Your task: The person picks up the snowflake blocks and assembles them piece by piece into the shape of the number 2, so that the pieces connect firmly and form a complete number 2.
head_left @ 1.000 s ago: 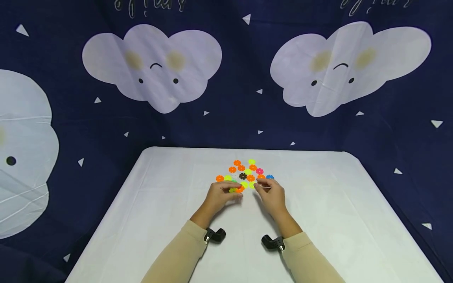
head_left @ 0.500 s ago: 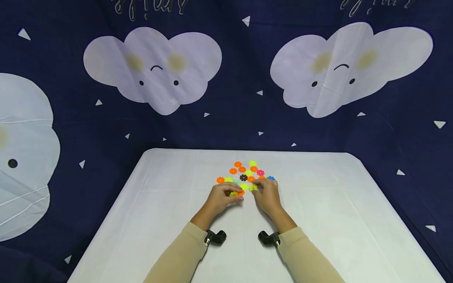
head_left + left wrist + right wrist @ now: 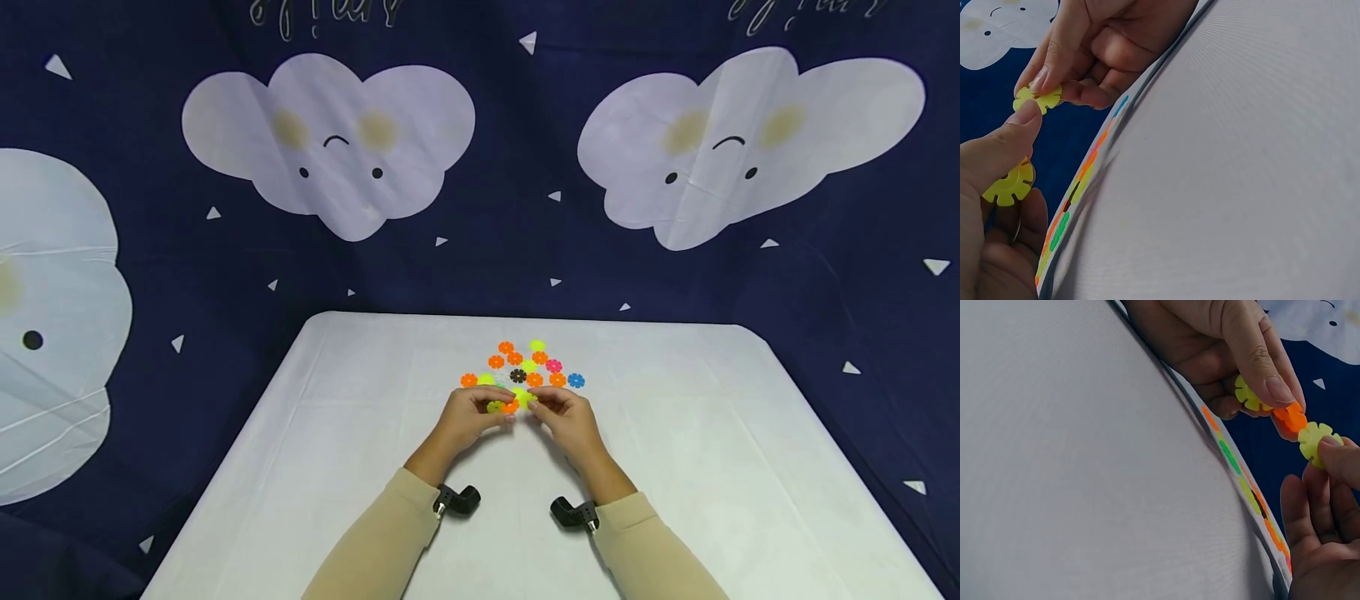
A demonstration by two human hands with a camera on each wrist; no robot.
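Note:
Both hands meet above the near side of a group of notched plastic snowflake discs. My left hand (image 3: pixel 467 415) pinches an orange snowflake disc (image 3: pixel 1291 419) between thumb and fingers; a yellow snowflake disc (image 3: pixel 1249 394) is joined to its side. My right hand (image 3: pixel 573 419) pinches another yellow snowflake disc (image 3: pixel 1317 440) by its edge. In the right wrist view this disc's notched rim is right at the orange one. From the left wrist view, my left thumb (image 3: pixel 1025 115) overlaps the meeting place and hides most of the orange disc.
Several loose discs lie flat on the white table (image 3: pixel 360 392) beyond the hands, among them a black disc (image 3: pixel 518 376), a pink disc (image 3: pixel 553 366) and a blue disc (image 3: pixel 576 380). A dark blue cloth (image 3: pixel 517 167) with clouds hangs behind the table.
My right hand has turned its yellow disc and moved left, bringing it against the orange disc. My left hand stays almost in place with the joined pair.

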